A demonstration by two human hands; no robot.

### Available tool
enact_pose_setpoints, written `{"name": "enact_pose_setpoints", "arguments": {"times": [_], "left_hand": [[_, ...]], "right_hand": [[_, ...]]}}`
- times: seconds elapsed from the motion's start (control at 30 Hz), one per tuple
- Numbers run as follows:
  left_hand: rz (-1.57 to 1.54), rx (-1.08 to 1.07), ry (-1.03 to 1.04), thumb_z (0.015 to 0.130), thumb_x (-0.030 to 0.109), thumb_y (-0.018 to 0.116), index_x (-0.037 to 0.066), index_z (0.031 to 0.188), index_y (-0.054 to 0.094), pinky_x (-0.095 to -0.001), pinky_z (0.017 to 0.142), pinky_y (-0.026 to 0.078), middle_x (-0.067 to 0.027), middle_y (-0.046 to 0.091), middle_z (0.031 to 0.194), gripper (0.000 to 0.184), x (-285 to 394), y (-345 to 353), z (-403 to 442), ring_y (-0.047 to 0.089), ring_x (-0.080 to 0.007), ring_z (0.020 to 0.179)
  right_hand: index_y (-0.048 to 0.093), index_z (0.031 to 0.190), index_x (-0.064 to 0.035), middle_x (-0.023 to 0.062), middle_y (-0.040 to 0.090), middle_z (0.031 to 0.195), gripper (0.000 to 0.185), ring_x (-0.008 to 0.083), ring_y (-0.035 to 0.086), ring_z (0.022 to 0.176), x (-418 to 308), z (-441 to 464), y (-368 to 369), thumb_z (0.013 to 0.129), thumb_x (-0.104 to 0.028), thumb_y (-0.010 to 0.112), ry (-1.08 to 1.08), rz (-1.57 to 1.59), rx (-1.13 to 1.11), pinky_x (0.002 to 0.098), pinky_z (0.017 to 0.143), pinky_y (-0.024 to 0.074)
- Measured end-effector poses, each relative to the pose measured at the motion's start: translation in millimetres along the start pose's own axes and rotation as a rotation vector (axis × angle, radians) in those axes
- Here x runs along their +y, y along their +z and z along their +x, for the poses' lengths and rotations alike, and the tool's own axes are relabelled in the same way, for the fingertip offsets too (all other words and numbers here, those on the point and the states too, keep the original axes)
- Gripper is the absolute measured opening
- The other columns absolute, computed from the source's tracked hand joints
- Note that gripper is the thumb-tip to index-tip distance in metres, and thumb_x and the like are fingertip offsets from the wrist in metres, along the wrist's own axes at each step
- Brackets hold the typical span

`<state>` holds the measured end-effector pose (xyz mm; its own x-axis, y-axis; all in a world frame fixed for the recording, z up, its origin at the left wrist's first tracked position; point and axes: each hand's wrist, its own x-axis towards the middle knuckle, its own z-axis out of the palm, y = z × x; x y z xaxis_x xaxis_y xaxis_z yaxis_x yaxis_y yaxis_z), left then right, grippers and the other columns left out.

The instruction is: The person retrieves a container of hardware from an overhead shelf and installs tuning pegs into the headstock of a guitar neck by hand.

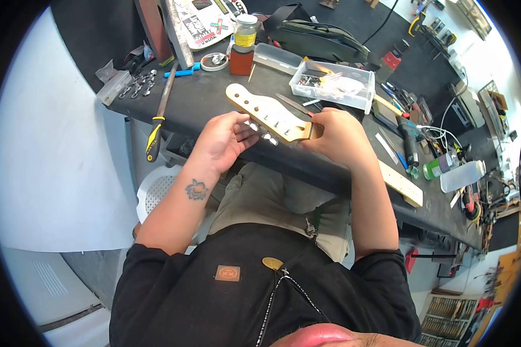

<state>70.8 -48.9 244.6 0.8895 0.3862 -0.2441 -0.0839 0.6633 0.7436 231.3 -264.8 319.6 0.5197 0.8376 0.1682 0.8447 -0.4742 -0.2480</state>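
A pale wooden guitar neck [399, 184] lies across the front of the bench, its headstock [269, 115] pointing to the upper left. My right hand [338, 136] is closed around the neck just below the headstock and hides that part. Silver tuning pegs [268, 138] stick out along the headstock's near edge, and other holes toward its tip have none. At this edge my left hand [220, 139] has its thumb and curled fingers around a tuning peg, partly hiding it.
Loose metal tuners [139, 84] lie at the left beside a small clear box [113, 88]. A yellow-black screwdriver [154, 139] overhangs the bench edge. Behind the headstock are a parts box [333, 87], a jar [245, 30] and a tape roll [214, 62]. Bottles [463, 176] stand right.
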Motion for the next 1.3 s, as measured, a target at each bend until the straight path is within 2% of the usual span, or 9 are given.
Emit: {"name": "enact_pose_setpoints", "arguments": {"times": [0.13,0.23,0.27,0.33,0.4,0.67,0.87,1.03,1.3], "left_hand": [[-0.102,-0.017,-0.081,0.105,0.013,0.06,-0.006,0.129,0.06,-0.0467,0.103,0.056,-0.0225,0.071,0.126,0.031,1,-10,12,0.07,-0.0319,0.121],[-0.062,-0.024,-0.09,0.106,0.01,0.059,-0.007,0.129,0.06,-0.0497,0.102,0.058,-0.0232,0.071,0.126,0.029,2,-8,15,0.071,-0.0343,0.119],[-0.035,-0.027,-0.09,0.107,0.009,0.059,-0.007,0.128,0.06,-0.05,0.101,0.06,-0.0233,0.072,0.125,0.027,1,-11,19,0.073,-0.0351,0.117],[0.015,-0.018,-0.095,0.107,0.007,0.058,-0.008,0.128,0.06,-0.0502,0.098,0.063,-0.0233,0.072,0.124,0.026,-2,-11,24,0.074,-0.0359,0.114],[0.065,0.016,-0.1,0.107,0.005,0.055,-0.009,0.128,0.059,-0.0498,0.096,0.065,-0.0232,0.072,0.125,0.025,-1,-7,20,0.075,-0.036,0.114],[0.136,0.005,-0.085,0.107,0.003,0.051,-0.009,0.132,0.058,-0.0455,0.097,0.065,-0.0211,0.072,0.126,0.029,-2,-6,18,0.075,-0.0302,0.115],[0.143,0.007,-0.08,0.106,0.003,0.051,-0.008,0.132,0.059,-0.0444,0.097,0.065,-0.0199,0.072,0.126,0.029,-5,-8,19,0.075,-0.0293,0.115],[0.159,0.007,-0.09,0.107,0.004,0.052,-0.005,0.131,0.06,-0.0466,0.101,0.062,-0.0175,0.073,0.127,0.027,-4,-5,18,0.074,-0.029,0.117],[0.15,-0.029,-0.081,0.107,0.006,0.051,-0.006,0.135,0.059,-0.0475,0.106,0.058,-0.0187,0.071,0.13,0.031,-4,-4,15,0.072,-0.0307,0.122]], "right_hand": [[0.073,0.104,0.0039,0.0115,0.066,0.084,0.054,0.0292,0.066,0.081,-1,9,-3,0.076,-0.037,0.093,0.038,-0.026,-0.128,0.0412,0.076,0.0525],[0.067,0.116,0.0024,0.0047,0.06,0.078,0.048,0.0192,0.059,0.075,32,19,11,0.086,-0.032,0.085,0.084,0.651,0.0,0.0333,0.07,0.0503],[0.061,0.122,-0.0018,0.0014,0.057,0.082,0.036,0.0128,0.052,0.073,28,22,-4,0.094,-0.023,0.071,0.314,1.106,-0.026,0.0265,0.067,0.0461],[0.06,0.121,-0.0033,0.0058,0.059,0.092,0.03,0.0161,0.053,0.076,52,28,1,0.093,-0.017,0.062,0.401,1.804,-0.025,0.0292,0.069,0.047],[0.057,0.129,-0.0005,0.0125,0.059,0.105,0.035,0.0188,0.056,0.086,61,32,7,0.095,-0.007,0.059,0.447,1.997,-0.123,0.0324,0.077,0.0503],[0.056,0.114,0.0014,0.0178,0.058,0.114,0.04,0.0285,0.067,0.103,69,64,47,0.082,0.025,0.049,0.436,1.826,-0.159,0.0371,0.091,0.0635],[0.056,0.119,0.0104,0.0265,0.058,0.129,0.029,0.042,0.069,0.119,33,79,44,0.091,0.018,0.06,0.289,1.516,-0.084,0.0455,0.11,0.0604],[0.065,0.119,0.0003,0.0135,0.077,0.114,0.029,0.0238,0.078,0.11,-16,88,42,0.092,0.008,0.071,-0.069,0.497,-0.097,0.0383,0.091,0.0623],[0.06,0.122,-0.0031,0.0207,0.077,0.114,0.033,0.0396,0.075,0.108,-59,90,33,0.092,0.003,0.07,-0.353,0.145,-0.141,0.0466,0.086,0.0613]]}}
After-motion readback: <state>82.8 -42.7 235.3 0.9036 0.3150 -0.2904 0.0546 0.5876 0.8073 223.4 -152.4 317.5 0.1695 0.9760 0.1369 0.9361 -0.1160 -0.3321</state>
